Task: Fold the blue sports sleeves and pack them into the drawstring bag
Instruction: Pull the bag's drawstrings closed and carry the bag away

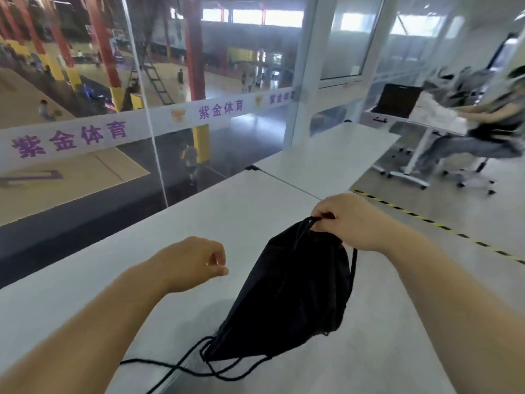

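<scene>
**Q:** Where is this?

**A:** A white tabletop [85,280] runs along a glass wall [85,109] that overlooks an indoor sports court; a seated person [488,123], blurred, is at a desk far right.

**Q:** Where is the bag?

**A:** The black drawstring bag [292,294] hangs from the right hand [352,223], whose grip is closed on the bag's upper corner and cord, fingers curled round the fabric. The bag's long axis slants from that hand down and toward the camera wearer, its lower end resting on the tabletop, where the loose cords [199,368] trail.

**Q:** And the other hand?

**A:** The left hand [193,263] hovers just left of the bag, apart from it, fingers loosely curled with thumb near forefinger. It appears to hold nothing.

**Q:** The blue sleeves?

**A:** None in view. Whether they are already inside the bag cannot be told; its opening is not visible.

**Q:** What does the next move turn on?

**A:** Probably the gap between the free left hand and the bag to its right. The left hand is the nearer free one to take the cords or the mouth.
</scene>
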`<state>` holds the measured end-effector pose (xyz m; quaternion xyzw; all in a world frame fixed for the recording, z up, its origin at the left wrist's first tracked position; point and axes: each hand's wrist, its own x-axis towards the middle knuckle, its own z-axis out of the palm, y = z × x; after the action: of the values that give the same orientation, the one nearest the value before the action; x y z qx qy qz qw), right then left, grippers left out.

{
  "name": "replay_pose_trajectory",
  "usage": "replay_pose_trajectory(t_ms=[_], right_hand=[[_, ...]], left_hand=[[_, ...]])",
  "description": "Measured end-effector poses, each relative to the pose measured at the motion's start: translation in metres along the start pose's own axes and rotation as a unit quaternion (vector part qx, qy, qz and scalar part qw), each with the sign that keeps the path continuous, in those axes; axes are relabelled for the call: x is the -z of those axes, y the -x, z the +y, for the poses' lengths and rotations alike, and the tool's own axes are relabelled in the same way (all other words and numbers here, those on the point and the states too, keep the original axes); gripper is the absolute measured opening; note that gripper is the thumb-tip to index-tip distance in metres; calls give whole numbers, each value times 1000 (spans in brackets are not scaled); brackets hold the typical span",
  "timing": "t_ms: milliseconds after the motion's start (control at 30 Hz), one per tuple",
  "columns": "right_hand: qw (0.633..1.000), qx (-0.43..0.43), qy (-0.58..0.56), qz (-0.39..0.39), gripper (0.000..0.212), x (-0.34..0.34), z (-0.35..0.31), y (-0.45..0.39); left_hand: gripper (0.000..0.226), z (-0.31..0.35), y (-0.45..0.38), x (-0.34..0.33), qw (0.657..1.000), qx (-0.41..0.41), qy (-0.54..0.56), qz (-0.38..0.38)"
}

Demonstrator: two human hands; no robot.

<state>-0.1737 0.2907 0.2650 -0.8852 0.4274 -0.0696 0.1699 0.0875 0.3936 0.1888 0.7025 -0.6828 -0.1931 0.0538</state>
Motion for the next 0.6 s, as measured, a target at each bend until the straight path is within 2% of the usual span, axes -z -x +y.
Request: replay_pose_trajectory(t_ms=[333,467,600], right_hand=[[983,-176,-38,17,30,26,159,151],[970,-240,-39,30,21,32,220,213],[949,-305,-54,53,20,36,273,278]], left_hand=[[15,193,-78,-67,987,-128,-51,-81],[12,278,-99,-98,976,-178,-76,-98],[19,363,-118,-130,958,-238,-108,-122]])
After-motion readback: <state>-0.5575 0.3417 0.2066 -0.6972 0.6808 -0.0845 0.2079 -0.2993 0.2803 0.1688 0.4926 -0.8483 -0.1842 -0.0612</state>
